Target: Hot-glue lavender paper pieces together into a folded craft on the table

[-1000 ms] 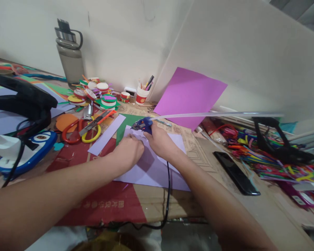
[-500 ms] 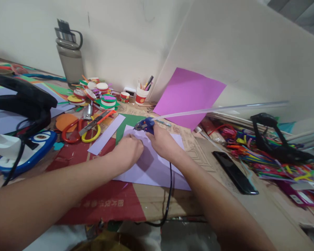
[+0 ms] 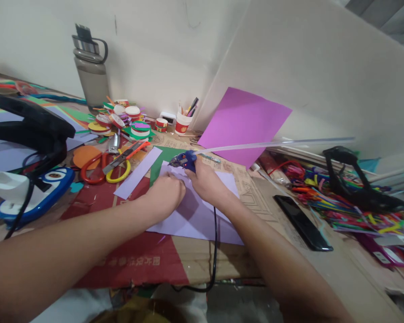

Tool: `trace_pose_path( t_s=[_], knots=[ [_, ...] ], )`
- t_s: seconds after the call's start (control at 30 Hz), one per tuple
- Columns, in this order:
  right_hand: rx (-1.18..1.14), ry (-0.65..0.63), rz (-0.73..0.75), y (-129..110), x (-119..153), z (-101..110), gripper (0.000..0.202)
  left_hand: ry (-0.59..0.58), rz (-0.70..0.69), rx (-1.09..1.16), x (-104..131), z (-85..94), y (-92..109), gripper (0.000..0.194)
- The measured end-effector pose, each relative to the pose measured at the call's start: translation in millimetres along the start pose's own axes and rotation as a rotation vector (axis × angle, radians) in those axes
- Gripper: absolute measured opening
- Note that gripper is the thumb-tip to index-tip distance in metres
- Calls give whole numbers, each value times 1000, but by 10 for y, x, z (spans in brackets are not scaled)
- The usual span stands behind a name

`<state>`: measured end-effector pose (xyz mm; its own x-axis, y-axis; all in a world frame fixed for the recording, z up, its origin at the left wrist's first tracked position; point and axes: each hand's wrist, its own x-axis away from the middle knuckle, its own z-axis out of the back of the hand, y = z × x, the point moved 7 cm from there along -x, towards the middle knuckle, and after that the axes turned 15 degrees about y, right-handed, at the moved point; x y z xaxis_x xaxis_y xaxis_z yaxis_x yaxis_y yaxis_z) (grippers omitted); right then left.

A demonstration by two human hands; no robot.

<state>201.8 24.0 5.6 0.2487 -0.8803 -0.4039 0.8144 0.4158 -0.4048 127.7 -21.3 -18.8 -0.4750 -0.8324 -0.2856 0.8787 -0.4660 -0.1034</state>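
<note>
In my right hand [image 3: 210, 183] is a blue glue gun [image 3: 186, 162], its nozzle pointing left. A long clear glue stick [image 3: 276, 144] juts from its back, and a black cord hangs below. My left hand [image 3: 166, 193] is closed, fingers curled down over the left part of the lilac paper [image 3: 195, 226], close to the nozzle. What those fingers pinch, if anything, is hidden. A lilac strip [image 3: 139, 172] lies to the left, partly across a green sheet [image 3: 156, 168].
Scissors [image 3: 117, 172] and an orange cutter [image 3: 128, 154] lie left, near a blue-and-white tape dispenser [image 3: 37, 197]. A water bottle [image 3: 92, 80] and pen cup [image 3: 182, 122] stand behind. A phone [image 3: 303, 222] and colourful pipe cleaners [image 3: 353, 211] lie right; magenta paper [image 3: 245, 121] leans on the wall.
The glue gun in my right hand has shifted slightly left, and its glue stick now slopes less. The cord has swung a little left. My left hand stays almost in place.
</note>
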Motion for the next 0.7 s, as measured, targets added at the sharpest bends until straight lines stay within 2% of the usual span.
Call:
trace_pose_path(
  t_s=[0.2, 0.33, 0.53, 0.7],
  knots=[
    [-17, -2, -36, 58, 13, 31, 21, 0, 6, -49, 4, -22, -3, 27],
    [-140, 23, -86, 151, -13, 19, 15, 12, 15, -47, 3, -35, -14, 24],
    [-539, -47, -401, 360, 27, -67, 12, 28, -41, -41, 7, -46, 11, 22],
    [-780, -65, -559, 408, 65, -68, 7, 50, -43, -44, 3, -14, 12, 24]
  ],
)
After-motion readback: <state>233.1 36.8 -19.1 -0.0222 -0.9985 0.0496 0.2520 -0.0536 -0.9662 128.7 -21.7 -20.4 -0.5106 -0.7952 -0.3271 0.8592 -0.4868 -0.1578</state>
